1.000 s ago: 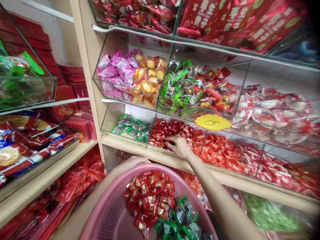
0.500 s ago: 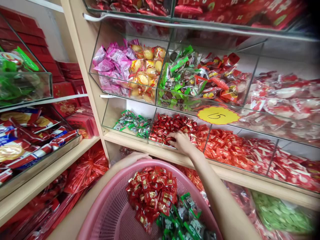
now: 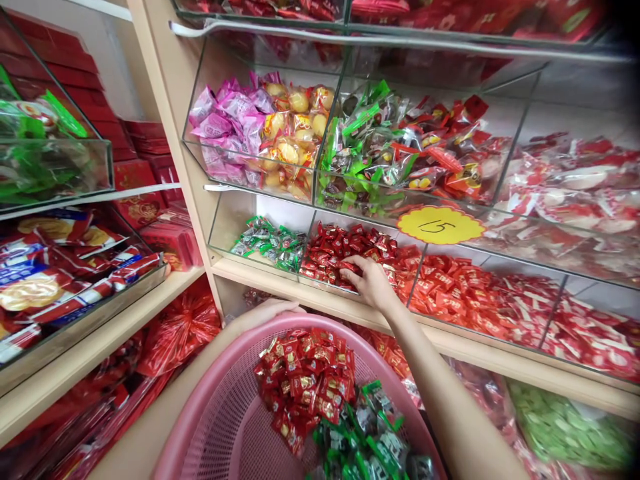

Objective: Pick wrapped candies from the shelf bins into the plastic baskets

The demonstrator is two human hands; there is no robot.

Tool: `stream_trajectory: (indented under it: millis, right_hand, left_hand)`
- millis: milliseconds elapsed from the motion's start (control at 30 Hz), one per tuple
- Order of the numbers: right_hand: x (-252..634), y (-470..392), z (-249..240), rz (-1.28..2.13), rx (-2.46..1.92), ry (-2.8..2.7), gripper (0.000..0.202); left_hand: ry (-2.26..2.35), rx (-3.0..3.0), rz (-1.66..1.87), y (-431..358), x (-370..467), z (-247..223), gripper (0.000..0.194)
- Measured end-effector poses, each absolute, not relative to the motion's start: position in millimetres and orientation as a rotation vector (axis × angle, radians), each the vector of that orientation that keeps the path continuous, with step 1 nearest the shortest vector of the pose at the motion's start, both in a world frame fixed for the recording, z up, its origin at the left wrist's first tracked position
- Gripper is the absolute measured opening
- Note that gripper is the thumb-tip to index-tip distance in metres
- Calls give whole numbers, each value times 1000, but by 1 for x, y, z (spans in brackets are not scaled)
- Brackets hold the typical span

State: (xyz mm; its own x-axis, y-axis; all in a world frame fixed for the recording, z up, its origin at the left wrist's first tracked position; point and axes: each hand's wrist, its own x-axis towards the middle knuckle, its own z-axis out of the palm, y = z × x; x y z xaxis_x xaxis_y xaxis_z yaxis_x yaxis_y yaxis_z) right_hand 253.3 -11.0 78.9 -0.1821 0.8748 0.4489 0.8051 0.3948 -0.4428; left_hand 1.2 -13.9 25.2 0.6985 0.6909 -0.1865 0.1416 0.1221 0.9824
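My left hand point(image 3: 267, 315) lies along the far left rim of a pink plastic basket point(image 3: 210, 393), holding it; its fingertips are partly hidden. Red-and-gold wrapped candies point(image 3: 307, 380) are heaped in the basket beside green-and-silver wrapped candies point(image 3: 365, 437). My right hand point(image 3: 371, 283) reaches over the front of a clear bin, its fingers spread and touching the small dark-red wrapped candies point(image 3: 345, 247) inside. No candy shows clearly between those fingers. Green wrapped candies point(image 3: 273, 241) sit in the compartment to the left.
Orange-red packets point(image 3: 457, 293) fill the compartment on the right. A yellow price tag point(image 3: 441, 225) marked 15 hangs from the upper bin. The wooden shelf edge point(image 3: 320, 300) runs behind the basket. Red bags point(image 3: 183, 327) lie at lower left, a green bag point(image 3: 570, 423) at lower right.
My right hand has shifted slightly right and its fingers have spread more over the red candies. The left hand stays on the basket rim. The view has moved slightly.
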Motion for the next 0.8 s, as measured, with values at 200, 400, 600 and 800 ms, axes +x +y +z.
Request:
stream_trajectory:
  millis: [200, 400, 600, 800]
  right_hand:
    - [257, -15, 77, 110, -1325, -1804, 25]
    - [251, -34, 92, -30, -1224, -1556, 28]
    - [196, -117, 100, 208, -1170, -2117, 20]
    - [145, -164, 53, 31, -1047, -2752, 15]
  left_hand:
    - [731, 1396, 483, -14, 3, 21, 39]
    - [731, 1386, 488, -17, 0, 22, 39]
    - [728, 1363, 475, -15, -2, 18, 39]
    - [747, 1356, 436, -16, -1, 18, 41]
